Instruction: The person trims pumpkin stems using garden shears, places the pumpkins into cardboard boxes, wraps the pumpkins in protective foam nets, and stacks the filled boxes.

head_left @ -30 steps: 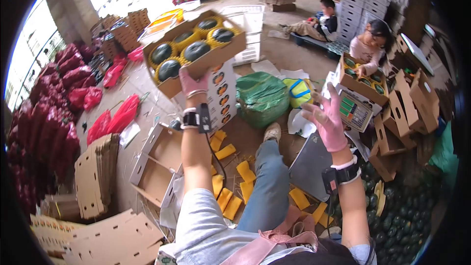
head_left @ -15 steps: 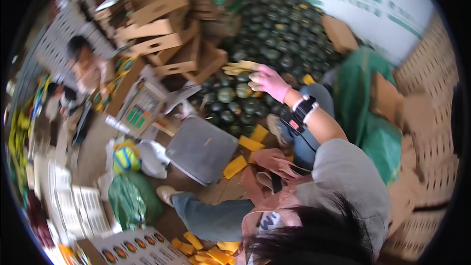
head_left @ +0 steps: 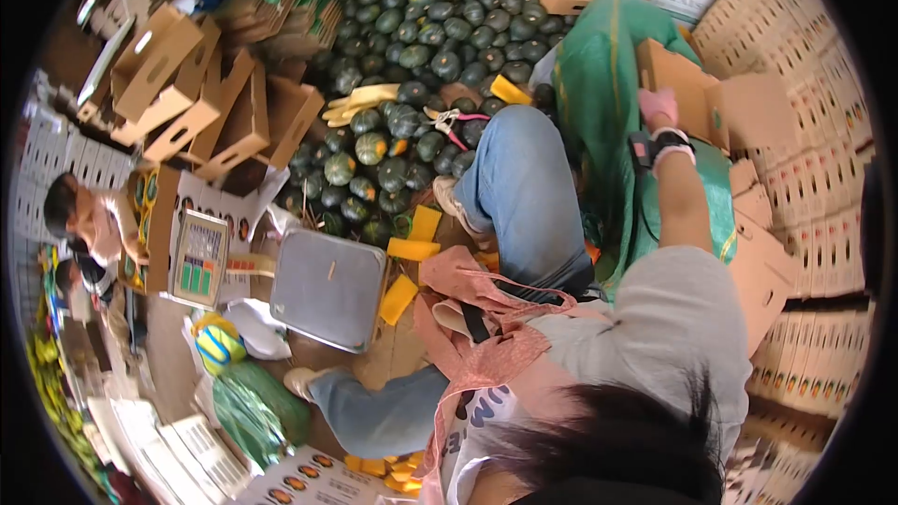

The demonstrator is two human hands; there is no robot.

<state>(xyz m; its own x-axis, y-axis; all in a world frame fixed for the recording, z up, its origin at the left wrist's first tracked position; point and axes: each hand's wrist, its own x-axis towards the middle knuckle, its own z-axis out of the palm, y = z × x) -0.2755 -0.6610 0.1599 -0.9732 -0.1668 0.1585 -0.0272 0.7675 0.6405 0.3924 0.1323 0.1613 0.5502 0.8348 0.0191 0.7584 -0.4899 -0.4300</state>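
My right hand (head_left: 659,107), in a pink glove, reaches out to the right. Its fingers are closed at the near end of an open brown cardboard box (head_left: 687,92), which lies on a green sack (head_left: 599,65). Finger detail is small. My left hand is out of sight. Dark green squashes (head_left: 402,122) form a large heap ahead of me. On the heap rest red-handled pruning shears (head_left: 454,122) and a pair of pale yellow gloves (head_left: 360,103).
A scale with a grey platform (head_left: 327,290) and display (head_left: 198,257) stands left of my knees. Cardboard boxes (head_left: 224,112) pile up behind it. Yellow foam pieces (head_left: 412,249) lie on the floor. Stacked cartons (head_left: 814,215) line the right. Another person (head_left: 94,220) is at far left.
My right hand has left the squash heap beside the yellow gloves and moved right to the cardboard box. The shears now show on the heap. The view has turned to the right.
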